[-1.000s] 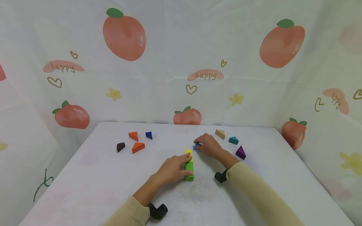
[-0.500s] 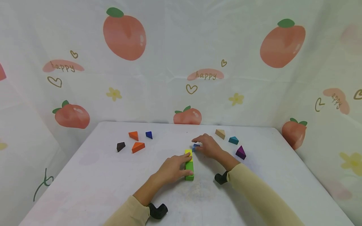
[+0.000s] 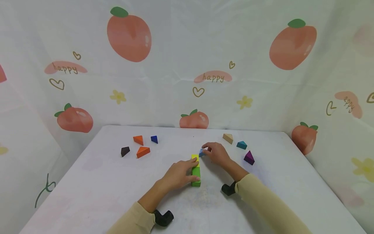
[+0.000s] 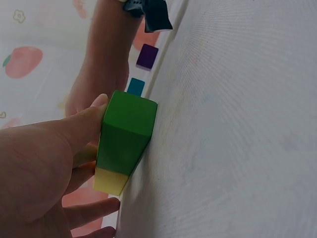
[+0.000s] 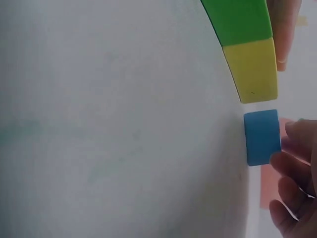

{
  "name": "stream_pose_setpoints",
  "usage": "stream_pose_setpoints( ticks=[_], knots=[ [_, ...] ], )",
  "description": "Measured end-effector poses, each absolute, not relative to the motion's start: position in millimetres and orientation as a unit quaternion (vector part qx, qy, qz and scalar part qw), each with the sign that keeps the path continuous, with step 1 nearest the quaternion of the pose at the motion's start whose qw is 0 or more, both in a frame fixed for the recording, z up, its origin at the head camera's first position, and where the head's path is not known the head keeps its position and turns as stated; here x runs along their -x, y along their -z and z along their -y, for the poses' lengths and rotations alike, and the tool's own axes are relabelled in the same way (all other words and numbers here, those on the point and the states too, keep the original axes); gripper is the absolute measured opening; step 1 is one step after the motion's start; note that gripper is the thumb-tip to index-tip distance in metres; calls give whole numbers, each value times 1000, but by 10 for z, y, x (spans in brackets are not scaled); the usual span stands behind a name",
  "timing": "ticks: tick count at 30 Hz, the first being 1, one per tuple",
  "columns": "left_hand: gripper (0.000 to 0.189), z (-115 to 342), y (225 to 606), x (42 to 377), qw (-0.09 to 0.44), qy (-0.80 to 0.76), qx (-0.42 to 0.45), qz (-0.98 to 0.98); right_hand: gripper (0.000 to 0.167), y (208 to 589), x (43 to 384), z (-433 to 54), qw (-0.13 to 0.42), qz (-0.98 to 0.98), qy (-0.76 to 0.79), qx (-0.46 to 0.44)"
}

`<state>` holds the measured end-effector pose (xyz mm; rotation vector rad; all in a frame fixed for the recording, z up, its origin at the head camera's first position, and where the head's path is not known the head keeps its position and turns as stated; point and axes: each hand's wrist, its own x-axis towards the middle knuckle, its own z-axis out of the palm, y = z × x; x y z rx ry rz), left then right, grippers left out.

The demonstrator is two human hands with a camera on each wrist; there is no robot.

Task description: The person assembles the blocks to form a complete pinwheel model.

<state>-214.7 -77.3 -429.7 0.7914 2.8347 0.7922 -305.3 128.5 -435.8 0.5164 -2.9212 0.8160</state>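
A green block [image 3: 196, 184] and a yellow block [image 3: 194, 156] lie end to end in a line at mid-table. Over them rests my left hand [image 3: 177, 175], its thumb on the green block and fingertips on the yellow one. Just beyond the yellow end, my right hand [image 3: 217, 153] holds a small blue block [image 3: 200, 152] with curled fingers and thumb. In the right wrist view, a narrow gap separates the blue block [image 5: 262, 138] from the yellow block [image 5: 251, 72]. The left wrist view shows the left thumb along the green block's [image 4: 130, 116] edge.
Back left lie two orange blocks [image 3: 143, 151], a dark blue block [image 3: 154, 139] and a dark brown block [image 3: 125, 151]. Back right are a natural wood block [image 3: 228, 138], a teal block [image 3: 242, 145] and a purple block [image 3: 249, 158]. A fruit-printed cloth [image 3: 163, 97] hangs behind the white table [image 3: 96, 188].
My right hand has shifted slightly nearer, and the blue block has moved a little left and turned, closer to the yellow block. My left hand has kept its place.
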Motion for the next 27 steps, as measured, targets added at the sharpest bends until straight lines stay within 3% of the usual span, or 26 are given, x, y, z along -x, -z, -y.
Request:
stream_pose_setpoints(
  ticks=[7, 27],
  knots=[
    [65, 769, 4299, 2146, 44, -256, -260, -930, 12, 4410, 3059, -1210, 23, 933, -324, -153],
    [66, 770, 4284, 2137, 44, -254, -261, -930, 8, 4418, 3029, -1064, 25, 909, -387, -152]
  ],
)
